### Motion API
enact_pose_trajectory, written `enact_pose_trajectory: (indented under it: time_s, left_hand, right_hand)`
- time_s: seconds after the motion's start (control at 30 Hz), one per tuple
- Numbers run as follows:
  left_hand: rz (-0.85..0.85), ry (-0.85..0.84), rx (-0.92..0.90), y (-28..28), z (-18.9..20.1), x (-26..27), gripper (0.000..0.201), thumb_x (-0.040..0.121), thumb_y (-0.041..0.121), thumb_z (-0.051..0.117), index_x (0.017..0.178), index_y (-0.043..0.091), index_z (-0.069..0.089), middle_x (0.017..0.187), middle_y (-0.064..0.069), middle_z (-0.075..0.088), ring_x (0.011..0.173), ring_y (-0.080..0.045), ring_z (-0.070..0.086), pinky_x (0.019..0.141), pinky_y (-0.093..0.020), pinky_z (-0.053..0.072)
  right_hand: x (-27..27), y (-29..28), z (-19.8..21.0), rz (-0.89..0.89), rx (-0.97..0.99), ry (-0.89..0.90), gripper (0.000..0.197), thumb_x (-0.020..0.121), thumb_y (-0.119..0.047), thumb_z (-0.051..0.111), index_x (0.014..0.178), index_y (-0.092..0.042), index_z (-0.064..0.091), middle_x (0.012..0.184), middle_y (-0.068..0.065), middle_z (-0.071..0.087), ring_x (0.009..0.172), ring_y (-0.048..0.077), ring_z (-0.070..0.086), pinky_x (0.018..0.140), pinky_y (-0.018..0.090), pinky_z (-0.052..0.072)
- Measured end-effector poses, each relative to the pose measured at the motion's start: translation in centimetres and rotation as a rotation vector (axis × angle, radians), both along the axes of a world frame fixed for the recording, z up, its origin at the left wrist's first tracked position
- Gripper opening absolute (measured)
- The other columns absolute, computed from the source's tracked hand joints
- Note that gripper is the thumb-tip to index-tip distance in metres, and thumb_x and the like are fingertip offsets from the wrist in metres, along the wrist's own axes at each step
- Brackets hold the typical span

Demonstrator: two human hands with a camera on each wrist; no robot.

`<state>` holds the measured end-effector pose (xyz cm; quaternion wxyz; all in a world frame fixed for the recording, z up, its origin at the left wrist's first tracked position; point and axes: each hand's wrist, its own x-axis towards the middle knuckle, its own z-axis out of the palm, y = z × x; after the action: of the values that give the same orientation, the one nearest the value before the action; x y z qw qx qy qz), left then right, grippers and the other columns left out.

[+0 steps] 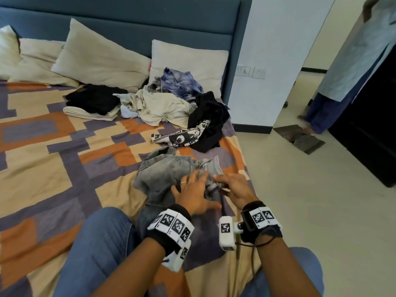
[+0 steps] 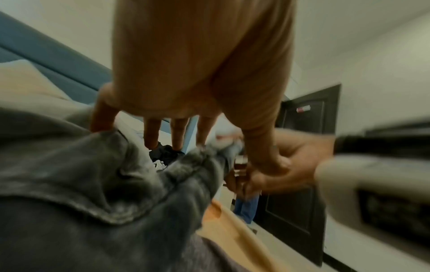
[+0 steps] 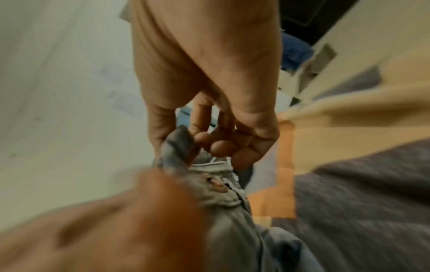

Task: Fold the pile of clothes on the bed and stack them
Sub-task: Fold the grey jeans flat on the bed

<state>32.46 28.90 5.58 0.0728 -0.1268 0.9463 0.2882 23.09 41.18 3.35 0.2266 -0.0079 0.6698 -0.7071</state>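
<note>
My left hand [image 1: 194, 192] lies spread, fingers straight, on the grey jeans [image 1: 162, 174] at the near bed [image 1: 42, 168] edge. Right hand [image 1: 234, 188] pinches the waistband. I judge the denim heavy, stiff-seamed, non-slip; best gripped at waistband corners.

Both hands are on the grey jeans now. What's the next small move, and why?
Probably pull the waistband out straight and lay the jeans flat. The right hand already pinches the waistband near the button, the left hand rests spread on the denim, and the jeans are crumpled in a heap at the bed's edge, so they cannot be folded cleanly yet.
</note>
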Motion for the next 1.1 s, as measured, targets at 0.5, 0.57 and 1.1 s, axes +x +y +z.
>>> enact_pose_trajectory:
  time_s: [0.5,0.57,1.1]
  left_hand:
    - [0.429,0.664,0.983,-5.1,5.1,1.8,0.037,0.075,0.02,0.078,0.105,0.004,0.066,0.097,-0.004,0.073,0.091,-0.022,0.071,0.088,-0.043,0.056]
    - [0.409,0.687,1.073,-5.1,6.7,2.2,0.052,0.066,0.033,0.079,0.105,0.002,0.066,0.097,-0.008,0.075,0.092,-0.027,0.071,0.089,-0.049,0.055]
    - [0.528,0.604,0.513,-8.6,6.9,1.9,0.098,0.072,0.091,0.026,0.102,0.006,0.065,0.099,-0.018,0.068,0.097,-0.036,0.062,0.093,-0.051,0.048]
  right_hand:
    - [0.9,1.4,1.9,0.122,0.03,0.309,0.061,0.08,-0.023,0.081,0.134,-0.016,0.054,0.127,0.005,0.061,0.116,0.02,0.06,0.083,0.026,0.051]
    - [1.3,0.4,1.6,0.209,-0.086,0.305,0.067,0.074,-0.02,0.084,0.134,-0.015,0.053,0.128,0.007,0.064,0.12,0.025,0.06,0.093,0.035,0.053]
    - [2.6,-4.1,6.8,0.211,-0.119,0.659,0.035,0.072,-0.008,0.085,0.094,0.01,0.064,0.089,0.025,0.069,0.081,0.02,0.064,0.072,0.047,0.056]
